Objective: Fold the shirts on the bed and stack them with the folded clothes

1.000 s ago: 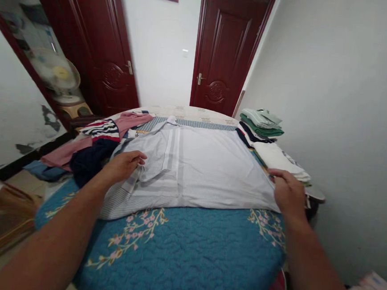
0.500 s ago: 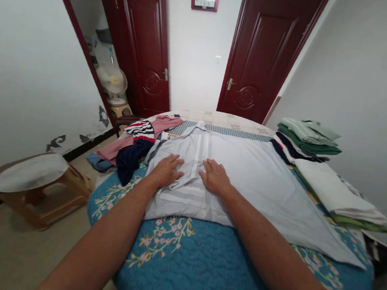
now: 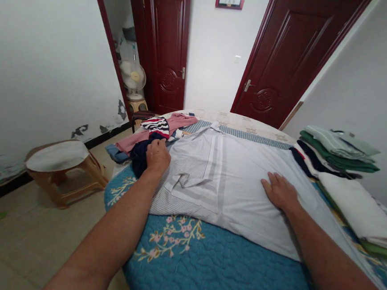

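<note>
While my right hand lies flat and open on the shirt, my left hand curls at its left edge.
Whether that left hand pinches the cloth or only presses it, I cannot tell. The shirt is spread across the blue quilt, with one sleeve folded over the front. I judge it light, thin and limp, quick to slide and crease, so best taken by a seam or folded edge. Loose clothes touch its left side, and folded clothes are stacked on its right.
</note>
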`<state>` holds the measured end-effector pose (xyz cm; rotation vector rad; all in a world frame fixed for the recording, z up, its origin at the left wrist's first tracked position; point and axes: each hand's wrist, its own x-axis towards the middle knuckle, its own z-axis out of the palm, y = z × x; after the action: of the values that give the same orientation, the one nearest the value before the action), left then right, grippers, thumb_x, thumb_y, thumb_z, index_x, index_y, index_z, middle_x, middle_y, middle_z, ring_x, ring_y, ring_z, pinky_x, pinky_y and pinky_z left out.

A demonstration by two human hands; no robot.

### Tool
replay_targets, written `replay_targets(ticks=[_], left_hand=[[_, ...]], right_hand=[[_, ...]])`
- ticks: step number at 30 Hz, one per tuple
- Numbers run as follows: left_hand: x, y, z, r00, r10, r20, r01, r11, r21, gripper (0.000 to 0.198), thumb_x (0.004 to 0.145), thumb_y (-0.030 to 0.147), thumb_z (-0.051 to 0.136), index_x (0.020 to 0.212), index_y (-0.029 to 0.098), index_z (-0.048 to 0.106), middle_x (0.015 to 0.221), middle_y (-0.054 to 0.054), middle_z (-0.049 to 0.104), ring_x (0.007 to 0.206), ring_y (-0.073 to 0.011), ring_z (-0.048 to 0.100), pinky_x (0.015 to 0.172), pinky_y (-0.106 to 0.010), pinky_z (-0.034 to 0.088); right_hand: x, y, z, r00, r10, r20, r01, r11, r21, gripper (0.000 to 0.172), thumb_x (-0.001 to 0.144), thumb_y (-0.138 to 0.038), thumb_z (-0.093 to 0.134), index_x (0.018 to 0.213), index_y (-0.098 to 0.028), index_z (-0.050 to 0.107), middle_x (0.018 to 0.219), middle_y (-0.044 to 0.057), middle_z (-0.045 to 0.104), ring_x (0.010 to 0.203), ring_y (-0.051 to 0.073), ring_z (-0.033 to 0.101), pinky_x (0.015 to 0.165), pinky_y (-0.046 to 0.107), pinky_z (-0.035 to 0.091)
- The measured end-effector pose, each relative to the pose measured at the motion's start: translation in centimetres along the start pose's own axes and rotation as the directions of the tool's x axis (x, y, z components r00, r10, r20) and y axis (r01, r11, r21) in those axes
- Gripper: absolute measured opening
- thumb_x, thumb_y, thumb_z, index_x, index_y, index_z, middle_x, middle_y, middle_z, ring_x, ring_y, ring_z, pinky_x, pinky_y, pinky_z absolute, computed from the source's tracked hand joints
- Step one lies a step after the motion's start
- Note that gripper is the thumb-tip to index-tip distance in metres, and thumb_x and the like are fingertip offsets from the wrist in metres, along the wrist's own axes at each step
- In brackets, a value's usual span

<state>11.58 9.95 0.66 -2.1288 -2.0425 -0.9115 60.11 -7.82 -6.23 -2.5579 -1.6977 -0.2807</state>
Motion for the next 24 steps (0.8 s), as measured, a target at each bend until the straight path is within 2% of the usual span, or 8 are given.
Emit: replay_targets(ticks=[6,10,13,14,16,19,21,24], left_hand=[[-0.1,0.2,-0.5,0.993,-0.098,0.065,0.098,0.995,0.013,0.054,0.102,0.011,0.039,0.154,0.01,0.053,0.13,-0.025,0.07,0.12,-0.034,0.07,0.1,-0.043,0.054],[-0.2,0.0,-0.7,0.983,-0.102,0.154,0.084,0.99,0.115,0.051,0.098,0.009,0.045,0.147,0.011,0.058,0.123,-0.026,0.073,0.117,-0.0365,0.073,0.097,-0.045,0.055],[-0.1,-0.1,-0.4,0.965,-0.13,0.229,0.105,0.987,0.119,0.046,0.097,0.014,0.05,0.142,0.008,0.058,0.122,-0.029,0.074,0.12,-0.0393,0.072,0.101,-0.047,0.054],[0.1,-0.1,-0.3,0.959,-0.148,0.241,0.133,0.988,0.08,0.046,0.097,0.018,0.053,0.142,0.007,0.057,0.124,-0.03,0.074,0.123,-0.0404,0.071,0.103,-0.049,0.052],[0.4,-0.2,-0.1,0.949,-0.203,0.241,0.236,0.965,-0.114,0.05,0.095,0.026,0.061,0.14,0.007,0.058,0.129,-0.032,0.072,0.128,-0.0427,0.068,0.108,-0.052,0.048],[1.1,-0.4,0.1,0.93,-0.282,0.236,0.36,0.831,-0.424,0.05,0.09,0.038,0.069,0.132,0.01,0.065,0.132,-0.028,0.073,0.132,-0.0419,0.066,0.111,-0.051,0.046],[1.5,-0.4,0.0,0.92,-0.309,0.24,0.391,0.759,-0.521,0.045,0.093,0.045,0.062,0.123,0.013,0.07,0.127,-0.023,0.076,0.126,-0.0377,0.069,0.104,-0.046,0.052],[1.7,-0.1,-0.2,0.903,-0.316,0.289,0.429,0.66,-0.617,0.045,0.098,0.049,0.049,0.11,0.013,0.074,0.106,-0.016,0.081,0.103,-0.0308,0.077,0.084,-0.039,0.059]], right_hand=[[-0.3,1.0,-0.1,0.997,0.08,0.003,-0.08,0.997,0.018,0.073,0.11,-0.061,0.02,0.162,-0.017,0.047,0.168,0.021,0.044,0.155,0.037,0.04,0.12,0.063,0.037],[-0.4,0.8,-0.2,0.997,0.076,-0.001,-0.076,0.997,0.023,0.072,0.11,-0.059,0.021,0.161,-0.017,0.048,0.168,0.02,0.045,0.155,0.037,0.04,0.12,0.064,0.037],[-0.4,0.9,-0.1,0.998,0.069,-0.01,-0.069,0.997,0.016,0.072,0.11,-0.059,0.022,0.161,-0.016,0.049,0.167,0.021,0.045,0.154,0.037,0.041,0.12,0.064,0.038],[-0.4,0.9,-0.1,0.998,0.068,-0.014,-0.068,0.998,0.016,0.071,0.11,-0.058,0.022,0.16,-0.015,0.05,0.167,0.021,0.045,0.154,0.037,0.041,0.12,0.063,0.038],[-0.4,0.9,0.0,0.998,0.067,-0.019,-0.067,0.998,0.02,0.071,0.11,-0.058,0.023,0.16,-0.015,0.05,0.167,0.021,0.046,0.154,0.037,0.042,0.12,0.063,0.038],[-0.4,0.9,0.1,0.998,0.062,-0.028,-0.061,0.998,0.031,0.07,0.11,-0.058,0.024,0.159,-0.015,0.051,0.166,0.021,0.047,0.153,0.037,0.042,0.12,0.063,0.038],[-0.3,0.9,0.1,0.998,0.061,-0.035,-0.06,0.998,0.035,0.07,0.11,-0.057,0.025,0.159,-0.015,0.052,0.166,0.022,0.047,0.153,0.038,0.043,0.12,0.064,0.038],[-0.3,0.9,0.2,0.997,0.062,-0.04,-0.06,0.997,0.038,0.07,0.11,-0.057,0.025,0.159,-0.015,0.052,0.165,0.022,0.047,0.153,0.038,0.043,0.12,0.064,0.038]])
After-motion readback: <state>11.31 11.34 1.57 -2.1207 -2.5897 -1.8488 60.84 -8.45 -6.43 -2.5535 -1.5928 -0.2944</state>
